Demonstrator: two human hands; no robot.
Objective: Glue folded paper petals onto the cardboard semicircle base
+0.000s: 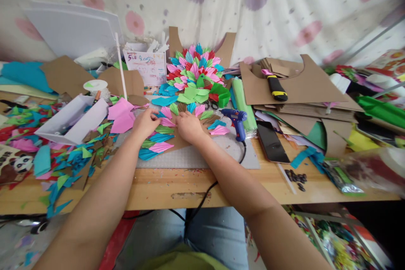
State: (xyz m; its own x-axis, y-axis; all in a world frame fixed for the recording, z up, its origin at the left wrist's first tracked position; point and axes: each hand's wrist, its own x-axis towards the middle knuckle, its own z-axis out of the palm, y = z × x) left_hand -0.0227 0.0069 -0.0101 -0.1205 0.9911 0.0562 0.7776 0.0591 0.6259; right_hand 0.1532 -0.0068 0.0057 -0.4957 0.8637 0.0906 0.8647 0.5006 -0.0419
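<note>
My left hand [146, 123] is at the left rim of a cardboard piece [182, 142], its fingers bent together at the edge of a pleated pink paper leaf [167, 122]. Over the middle of the cardboard, my right hand [189, 128] has its fingers drawn together and pressed down; what lies under them is hidden. Pleated leaves in blue [162, 138], pink, green and brown line both sides of the cardboard. A grey cutting mat [205, 158] lies beneath. Just right of my right hand stands a blue glue gun [236, 121], its black cord crossing under my forearm.
Behind the mat stands a cardboard form covered in colourful leaves [196, 65]. At left are a white box [71, 120] and heaped paper scraps [76, 164]. At right lie a phone [272, 141], stacked cardboard [303, 88] with a yellow-black cutter [277, 88], and small dark pieces [295, 177].
</note>
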